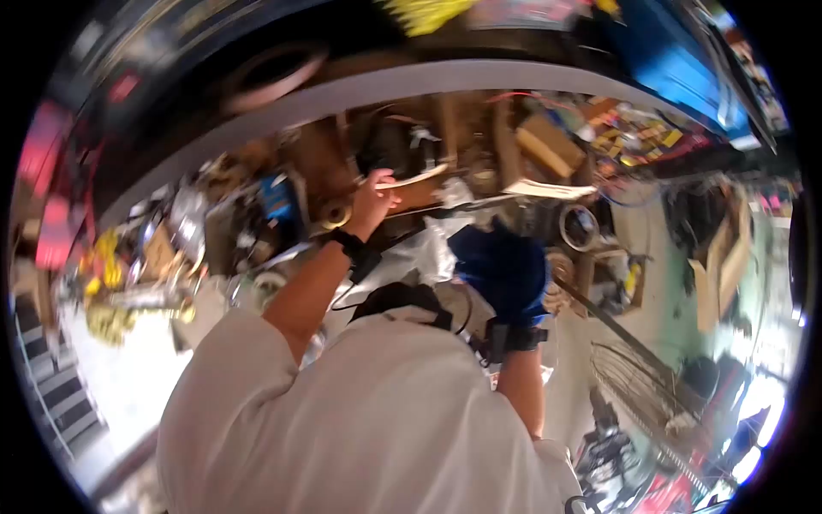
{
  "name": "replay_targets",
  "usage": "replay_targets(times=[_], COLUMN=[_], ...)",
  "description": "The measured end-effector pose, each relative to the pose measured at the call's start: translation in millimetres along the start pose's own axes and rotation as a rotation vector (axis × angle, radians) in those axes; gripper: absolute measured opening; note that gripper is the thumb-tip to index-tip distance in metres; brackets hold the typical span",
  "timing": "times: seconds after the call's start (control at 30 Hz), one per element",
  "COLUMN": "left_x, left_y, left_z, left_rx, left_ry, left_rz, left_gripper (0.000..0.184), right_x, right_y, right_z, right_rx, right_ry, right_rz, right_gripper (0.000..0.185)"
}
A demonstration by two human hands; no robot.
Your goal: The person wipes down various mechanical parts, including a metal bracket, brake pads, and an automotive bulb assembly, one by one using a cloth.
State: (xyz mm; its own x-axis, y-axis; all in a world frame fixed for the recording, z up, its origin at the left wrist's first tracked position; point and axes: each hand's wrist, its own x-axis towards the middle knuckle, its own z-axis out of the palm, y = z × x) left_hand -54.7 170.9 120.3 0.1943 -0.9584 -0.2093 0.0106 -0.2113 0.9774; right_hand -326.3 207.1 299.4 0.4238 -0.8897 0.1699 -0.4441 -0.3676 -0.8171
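My left hand (372, 207), with a black band on its wrist, is at the front edge of an open cardboard box (419, 177) on a shelf. Its fingers lie around the pale edge of the box, blurred by motion. A crumpled dark blue cloth (501, 270) covers my right hand, which appears to grip it; the fingers are hidden beneath. Below the cloth, a black strap with a small device (514, 337) circles the right wrist. Between the hands lies clear plastic wrapping (428, 248). Inside the box are metal parts (422, 141), too blurred to name.
A grey shelf edge (428, 79) curves above the boxes. To the right are a small carton (548, 146), a ring-shaped roll (580, 227), a long metal bar (621, 334) and a wire coil (629, 377). Yellow items (104, 261) and bags crowd the left.
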Motion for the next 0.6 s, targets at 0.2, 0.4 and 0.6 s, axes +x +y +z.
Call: replay_targets(times=[0.2, 0.4, 0.6], left_x=[-102.2, -145.0, -134.2], left_y=[-36.4, -17.5, 3.4], left_z=[-138.8, -237.6, -246.7], left_rx=[0.509, 1.020, 1.030], left_ry=[0.626, 0.770, 0.624], left_rz=[0.073, 0.182, 0.064], left_gripper=[0.041, 0.040, 0.038], right_x=[24.8, 22.3, 10.1], right_y=[-30.4, -22.1, -47.4], right_z=[20.7, 68.1, 102.8], right_rx=[-0.260, -0.451, 0.433], right_ry=[-0.033, -0.057, -0.196], right_rz=[-0.163, -0.316, -0.116], right_gripper=[0.047, 0.059, 0.056])
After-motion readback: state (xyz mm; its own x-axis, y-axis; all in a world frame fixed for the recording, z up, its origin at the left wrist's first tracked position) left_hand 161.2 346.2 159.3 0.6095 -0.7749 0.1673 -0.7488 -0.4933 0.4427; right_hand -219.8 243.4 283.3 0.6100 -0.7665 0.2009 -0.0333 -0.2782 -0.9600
